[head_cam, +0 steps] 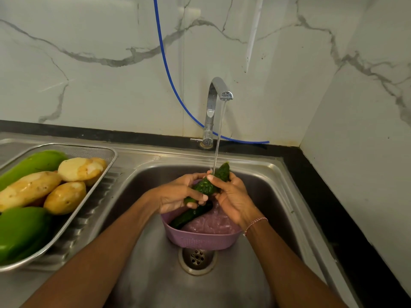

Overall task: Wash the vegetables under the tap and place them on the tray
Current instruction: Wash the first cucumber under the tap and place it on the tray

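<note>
While water (219,134) is running from the tap (214,101) onto it, a bumpy dark-green vegetable (206,186) is lying slanted between both hands above the sink, its tip pointing toward one o'clock. The left hand (178,194) is curling its fingers round the lower end. The right hand (231,196) is clamping fingers and thumb round the upper part, right where the stream is landing. A thin bracelet (255,223) is circling the right wrist.

Directly beneath the hands, a purple colander (200,240) is sitting in the steel sink (155,274), holding water and a second, smoother green vegetable (189,216) on its nine o'clock side. At six o'clock from the colander, just beside its wall, the round drain (197,256) is showing.

At nine o'clock from the basin, a mesh tray (109,152) is resting on the ribbed draining board, carrying pale yellow potatoes (29,188) and large bright-green vegetables (20,230).

At twelve o'clock the tap is standing on the sink's back edge, with a blue hose (164,56) coming down the wall and passing behind its base. White marble-patterned walls (89,85) with grey veins are rising at twelve and three o'clock, meeting in a corner, and a black counter strip (322,196) is bordering the sink along both.
</note>
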{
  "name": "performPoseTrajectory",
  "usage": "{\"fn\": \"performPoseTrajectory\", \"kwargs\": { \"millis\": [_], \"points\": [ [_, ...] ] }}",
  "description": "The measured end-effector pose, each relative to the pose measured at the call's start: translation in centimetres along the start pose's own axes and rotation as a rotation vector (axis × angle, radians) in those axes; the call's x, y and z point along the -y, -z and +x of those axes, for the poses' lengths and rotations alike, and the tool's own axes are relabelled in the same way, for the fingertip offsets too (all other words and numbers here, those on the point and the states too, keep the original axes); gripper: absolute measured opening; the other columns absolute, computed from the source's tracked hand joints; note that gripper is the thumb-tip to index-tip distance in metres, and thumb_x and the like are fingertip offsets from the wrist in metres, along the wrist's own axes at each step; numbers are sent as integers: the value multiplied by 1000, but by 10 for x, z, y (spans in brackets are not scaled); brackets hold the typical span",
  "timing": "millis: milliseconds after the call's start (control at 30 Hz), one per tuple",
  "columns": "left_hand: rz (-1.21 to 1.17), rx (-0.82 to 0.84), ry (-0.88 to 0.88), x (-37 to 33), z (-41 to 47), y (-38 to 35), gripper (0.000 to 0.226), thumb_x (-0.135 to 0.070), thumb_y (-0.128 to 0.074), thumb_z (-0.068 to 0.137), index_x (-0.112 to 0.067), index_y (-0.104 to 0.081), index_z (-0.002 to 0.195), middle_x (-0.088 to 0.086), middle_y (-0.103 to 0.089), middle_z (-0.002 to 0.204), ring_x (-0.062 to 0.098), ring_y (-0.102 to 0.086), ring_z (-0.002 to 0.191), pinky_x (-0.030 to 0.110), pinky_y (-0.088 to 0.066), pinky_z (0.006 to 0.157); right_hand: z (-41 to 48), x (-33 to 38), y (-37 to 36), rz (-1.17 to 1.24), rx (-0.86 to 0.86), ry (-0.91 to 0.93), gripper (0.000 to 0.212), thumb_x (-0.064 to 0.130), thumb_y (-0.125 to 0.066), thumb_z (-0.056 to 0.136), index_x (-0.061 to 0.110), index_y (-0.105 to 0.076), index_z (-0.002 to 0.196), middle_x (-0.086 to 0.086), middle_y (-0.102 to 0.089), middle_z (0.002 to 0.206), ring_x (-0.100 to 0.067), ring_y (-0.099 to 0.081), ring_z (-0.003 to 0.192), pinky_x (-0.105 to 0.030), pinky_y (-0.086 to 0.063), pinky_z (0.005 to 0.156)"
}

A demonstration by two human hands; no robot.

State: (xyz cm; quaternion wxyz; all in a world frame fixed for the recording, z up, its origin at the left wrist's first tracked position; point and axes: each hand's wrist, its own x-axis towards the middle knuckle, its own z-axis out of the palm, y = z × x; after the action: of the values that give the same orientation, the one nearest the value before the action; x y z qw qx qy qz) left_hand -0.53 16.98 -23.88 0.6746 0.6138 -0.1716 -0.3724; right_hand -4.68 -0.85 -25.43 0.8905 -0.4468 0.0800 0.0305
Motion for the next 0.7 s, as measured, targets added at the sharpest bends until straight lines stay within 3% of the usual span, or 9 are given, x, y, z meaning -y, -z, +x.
{"fn": "performPoseTrajectory", "kwargs": {
  "millis": [100,167,233,300,433,567,700],
  "points": [
    [93,-50,14,1,2,-5,65,1,-73,91,-23,-47,145,11,-68,108,10,-50,61,15,-34,41,-1,-1,-2,-40,-30,42,66,-4,-82,78,1,-56,138,-23,-72,126,-35,-74,112,-48,-61,97],
    [193,-110,30,-1,1,-10,52,-21,-76,93,-24,-49,138,7,-72,98,8,-41,54,15,-30,39,-1,-5,-4,-92,-86,79,70,9,-90,75,1,-56,136,-24,-72,126,-37,-74,113,-46,-63,92],
    [213,-146,12,-5,-1,-17,43,-42,-66,98,-18,-50,129,9,-75,92,11,-34,50,16,-25,37,-1,-6,-5,-113,-176,99,62,24,-88,82,3,-58,133,-22,-73,123,-34,-74,111,-39,-64,82],
    [215,-147,-33,-7,1,-20,45,-54,-51,103,-12,-57,118,13,-74,88,14,-31,47,20,-19,36,0,-4,-3,-102,-242,102,47,29,-78,94,5,-60,130,-18,-74,118,-29,-75,106,-38,-63,80],
    [78,-179,1,-2,6,-17,49,-54,-42,106,-11,-66,111,14,-66,77,12,-31,41,19,-14,36,-8,1,-8,-39,-136,118,44,26,-74,96,0,-64,130,-15,-77,117,-26,-74,108,-35,-62,80],
    [-189,-188,116,5,10,-19,52,-57,-39,106,-10,-63,103,11,-61,70,8,-35,37,17,-20,32,-13,5,-8,27,39,99,56,6,-71,93,-6,-49,143,-17,-71,134,-30,-71,118,-35,-63,78],
    [-44,-329,86,10,18,-23,60,-58,-34,107,-5,-60,119,11,-67,76,10,-45,44,18,-29,34,-8,0,-10,24,-89,111,61,8,-76,88,-1,-48,142,-23,-70,130,-32,-74,113,-41,-65,84]
  ]
}}
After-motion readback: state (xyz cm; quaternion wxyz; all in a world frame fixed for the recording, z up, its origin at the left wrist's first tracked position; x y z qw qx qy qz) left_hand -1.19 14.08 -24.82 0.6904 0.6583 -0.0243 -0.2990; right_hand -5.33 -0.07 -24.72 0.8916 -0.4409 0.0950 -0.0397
